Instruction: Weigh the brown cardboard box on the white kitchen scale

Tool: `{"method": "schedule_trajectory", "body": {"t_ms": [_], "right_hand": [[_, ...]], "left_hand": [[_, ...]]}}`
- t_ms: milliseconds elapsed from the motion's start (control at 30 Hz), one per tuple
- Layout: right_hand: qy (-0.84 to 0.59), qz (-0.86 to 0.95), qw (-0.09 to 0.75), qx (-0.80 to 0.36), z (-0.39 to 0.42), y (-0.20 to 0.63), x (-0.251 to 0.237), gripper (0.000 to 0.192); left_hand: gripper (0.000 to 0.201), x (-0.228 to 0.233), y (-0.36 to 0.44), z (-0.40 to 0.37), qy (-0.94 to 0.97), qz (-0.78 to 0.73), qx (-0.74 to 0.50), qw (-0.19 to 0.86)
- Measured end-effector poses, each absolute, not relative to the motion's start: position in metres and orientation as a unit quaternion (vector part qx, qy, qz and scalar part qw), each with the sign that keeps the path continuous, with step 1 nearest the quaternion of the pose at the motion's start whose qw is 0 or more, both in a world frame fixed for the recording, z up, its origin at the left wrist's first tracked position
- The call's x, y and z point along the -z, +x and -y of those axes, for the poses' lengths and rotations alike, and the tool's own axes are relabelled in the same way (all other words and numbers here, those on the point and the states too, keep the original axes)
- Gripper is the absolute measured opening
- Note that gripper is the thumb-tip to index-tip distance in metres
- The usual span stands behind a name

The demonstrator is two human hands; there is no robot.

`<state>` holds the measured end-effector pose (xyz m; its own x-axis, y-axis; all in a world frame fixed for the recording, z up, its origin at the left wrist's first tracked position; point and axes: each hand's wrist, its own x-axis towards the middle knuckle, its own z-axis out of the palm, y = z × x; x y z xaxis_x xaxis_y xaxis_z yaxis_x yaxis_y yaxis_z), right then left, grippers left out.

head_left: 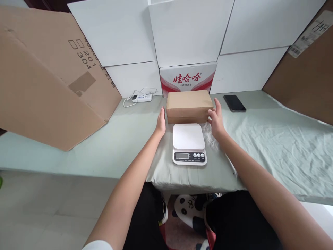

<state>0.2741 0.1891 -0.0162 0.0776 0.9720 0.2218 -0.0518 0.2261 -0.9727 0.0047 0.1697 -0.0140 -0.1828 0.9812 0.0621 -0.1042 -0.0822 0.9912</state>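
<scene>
plain brown cardboard box (189,105), taped, shut

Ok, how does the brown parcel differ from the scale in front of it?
The brown parcel is tan paper-wrapped and taller; the scale is white, flat and low. The parcel has the left hand and right hand at its ends; the scale is untouched. The scale carries a display and buttons; the parcel looks plain. Both sit on the green cloth.

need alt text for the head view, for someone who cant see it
Two bare hands flank a brown parcel on a cloth-covered table: the left hand is open at its left end, the right hand at its right end. A white scale sits just in front of it, a black phone to the right.
</scene>
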Motion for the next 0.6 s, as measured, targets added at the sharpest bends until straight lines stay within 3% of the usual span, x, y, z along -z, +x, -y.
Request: {"method": "schedule_trajectory", "body": {"t_ms": [267,600], "right_hand": [[-0.442,0.49,0.595,-0.458,-0.204,0.291,0.028,0.091],[-0.444,0.511,0.576,-0.459,-0.193,0.276,0.021,0.088]], "left_hand": [[0.081,0.013,-0.006,-0.157,0.431,-0.518,-0.572,0.468],[0.073,0.02,0.011,-0.166,0.469,-0.449,-0.593,0.476]]}}
